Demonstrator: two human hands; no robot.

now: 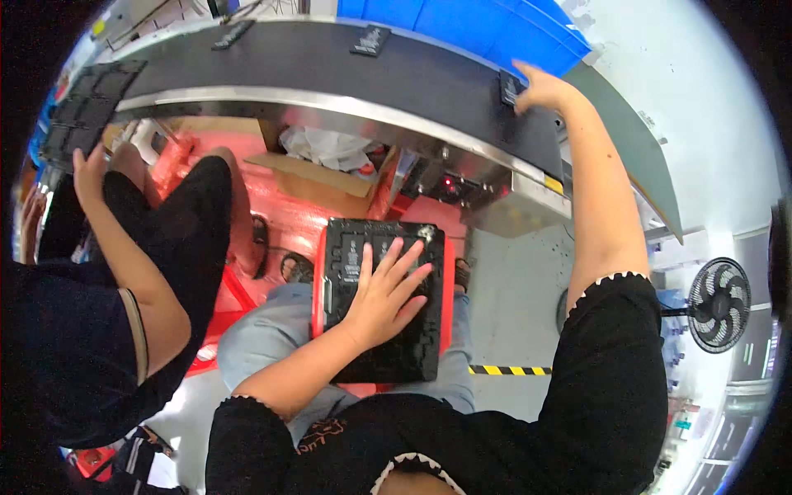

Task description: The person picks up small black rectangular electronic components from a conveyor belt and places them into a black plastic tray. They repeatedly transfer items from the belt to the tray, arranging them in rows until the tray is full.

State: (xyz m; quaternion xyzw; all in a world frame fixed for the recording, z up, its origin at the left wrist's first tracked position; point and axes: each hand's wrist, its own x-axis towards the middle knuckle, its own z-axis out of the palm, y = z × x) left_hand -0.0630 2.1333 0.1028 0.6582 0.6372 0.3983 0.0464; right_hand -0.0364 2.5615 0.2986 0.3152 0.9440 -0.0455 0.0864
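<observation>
Tray (396,360) sits near centre frame on a red support (448,301) between the legs (264,330), probably for easy reach, the left hand (379,301) splayed flat over it, perhaps steadying, while the upper-right right hand (542,89) touches a dark flat piece (508,86) on the belt (313,62), grip unclear.

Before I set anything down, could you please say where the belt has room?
The black belt has bare stretches between the left flat piece and middle piece, and between that and the right piece by the right hand. Crowded: the belt's left end, around a black tray, and the near tray, beneath the left hand.
</observation>
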